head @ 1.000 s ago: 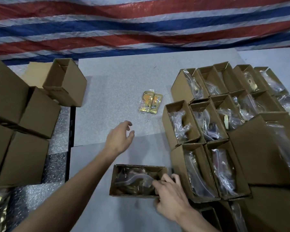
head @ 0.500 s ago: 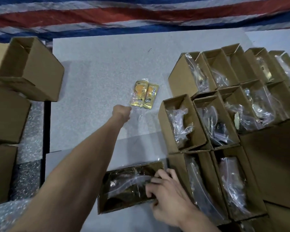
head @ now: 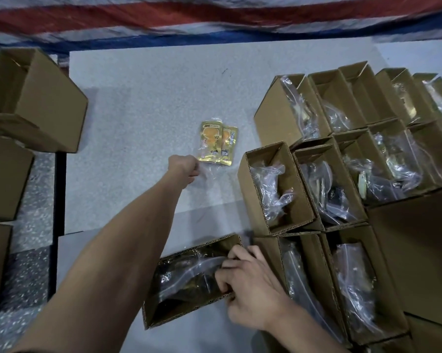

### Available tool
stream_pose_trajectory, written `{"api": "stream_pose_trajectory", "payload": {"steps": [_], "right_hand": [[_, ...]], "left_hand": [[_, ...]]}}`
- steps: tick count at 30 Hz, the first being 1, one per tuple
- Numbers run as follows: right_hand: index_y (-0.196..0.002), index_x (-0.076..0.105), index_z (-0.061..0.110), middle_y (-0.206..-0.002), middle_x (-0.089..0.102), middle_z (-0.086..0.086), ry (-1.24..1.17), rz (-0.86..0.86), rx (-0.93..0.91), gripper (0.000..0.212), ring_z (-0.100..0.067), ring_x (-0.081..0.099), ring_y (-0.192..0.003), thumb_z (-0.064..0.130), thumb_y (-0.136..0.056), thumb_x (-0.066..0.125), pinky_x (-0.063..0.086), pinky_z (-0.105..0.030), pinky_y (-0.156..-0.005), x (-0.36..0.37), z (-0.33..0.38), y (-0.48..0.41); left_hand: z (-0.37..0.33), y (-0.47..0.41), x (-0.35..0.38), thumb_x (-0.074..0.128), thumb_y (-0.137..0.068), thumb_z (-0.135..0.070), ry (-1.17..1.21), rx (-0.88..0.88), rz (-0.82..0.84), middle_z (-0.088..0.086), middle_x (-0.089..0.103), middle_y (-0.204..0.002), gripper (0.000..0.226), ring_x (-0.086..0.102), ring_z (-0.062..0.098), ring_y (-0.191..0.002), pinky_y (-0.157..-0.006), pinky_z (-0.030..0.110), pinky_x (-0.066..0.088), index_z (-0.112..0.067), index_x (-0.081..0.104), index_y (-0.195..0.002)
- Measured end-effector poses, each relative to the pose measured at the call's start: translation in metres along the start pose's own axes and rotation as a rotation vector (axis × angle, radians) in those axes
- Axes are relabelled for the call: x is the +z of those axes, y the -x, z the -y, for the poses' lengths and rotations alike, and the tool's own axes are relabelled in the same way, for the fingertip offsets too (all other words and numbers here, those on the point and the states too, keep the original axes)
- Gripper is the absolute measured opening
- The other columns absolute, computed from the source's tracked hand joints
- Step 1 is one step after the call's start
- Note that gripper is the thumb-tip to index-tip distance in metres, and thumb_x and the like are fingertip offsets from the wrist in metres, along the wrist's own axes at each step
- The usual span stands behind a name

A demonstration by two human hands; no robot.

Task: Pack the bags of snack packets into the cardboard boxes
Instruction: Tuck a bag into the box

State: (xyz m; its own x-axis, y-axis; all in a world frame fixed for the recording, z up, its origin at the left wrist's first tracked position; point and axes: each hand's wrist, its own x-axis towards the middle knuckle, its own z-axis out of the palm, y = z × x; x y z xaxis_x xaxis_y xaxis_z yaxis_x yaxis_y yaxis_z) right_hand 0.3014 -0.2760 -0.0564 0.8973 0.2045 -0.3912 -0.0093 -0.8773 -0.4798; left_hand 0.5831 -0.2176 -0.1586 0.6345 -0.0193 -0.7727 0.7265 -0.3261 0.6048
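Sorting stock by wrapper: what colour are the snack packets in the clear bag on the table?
Shiny gold with orange artwork, the snack packets show best in the head view.

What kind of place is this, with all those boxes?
Probably a small packing workshop or warehouse. Rows of open cardboard boxes already hold clear plastic bags, a bag of gold snack packets lies on the grey table, and a striped tarpaulin hangs behind.

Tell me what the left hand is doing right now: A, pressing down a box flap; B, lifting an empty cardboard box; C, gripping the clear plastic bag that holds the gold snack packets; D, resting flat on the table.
C: the left hand is curled at the near end of the clear plastic bag holding the gold snack packets on the table.
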Motion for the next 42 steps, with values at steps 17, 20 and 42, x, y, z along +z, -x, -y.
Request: {"api": "stream_pose_trajectory", "payload": {"steps": [17,20,42], "right_hand": [[-0.067,0.046,0.028,-0.080,0.046,0.011,0.069,0.079,0.012,0.012,-0.014,0.034,-0.099,0.022,-0.069,0.057,0.023,-0.030,-0.101,0.003,0.027,0.025],[-0.070,0.049,0.029,-0.081,0.047,0.010,0.098,0.109,0.012,0.018,-0.013,0.033,-0.098,0.015,-0.067,0.059,0.027,-0.030,-0.099,0.012,0.036,0.042],[-0.111,0.071,0.028,-0.109,0.070,0.011,-0.479,-0.450,0.100,0.027,-0.001,0.060,-0.100,0.041,-0.088,0.071,0.049,-0.032,-0.093,-0.043,0.113,0.072]], "left_hand": [[0.026,0.095,-0.089,0.038,-0.105,-0.030,-0.831,0.854,-0.107,0.003,0.052,-0.084,0.029,0.051,0.022,-0.077,-0.067,0.035,0.039,-0.016,0.051,-0.083],[0.020,0.130,-0.102,0.035,-0.103,-0.040,-0.938,1.012,-0.073,-0.007,0.057,-0.083,0.027,0.054,0.019,-0.078,-0.069,0.037,0.044,-0.025,0.054,-0.091],[0.072,0.320,-0.153,0.028,-0.099,-0.059,-1.016,1.486,0.231,0.000,0.070,-0.091,0.056,0.066,0.021,-0.079,-0.066,0.035,0.049,-0.018,0.065,-0.110]]}}
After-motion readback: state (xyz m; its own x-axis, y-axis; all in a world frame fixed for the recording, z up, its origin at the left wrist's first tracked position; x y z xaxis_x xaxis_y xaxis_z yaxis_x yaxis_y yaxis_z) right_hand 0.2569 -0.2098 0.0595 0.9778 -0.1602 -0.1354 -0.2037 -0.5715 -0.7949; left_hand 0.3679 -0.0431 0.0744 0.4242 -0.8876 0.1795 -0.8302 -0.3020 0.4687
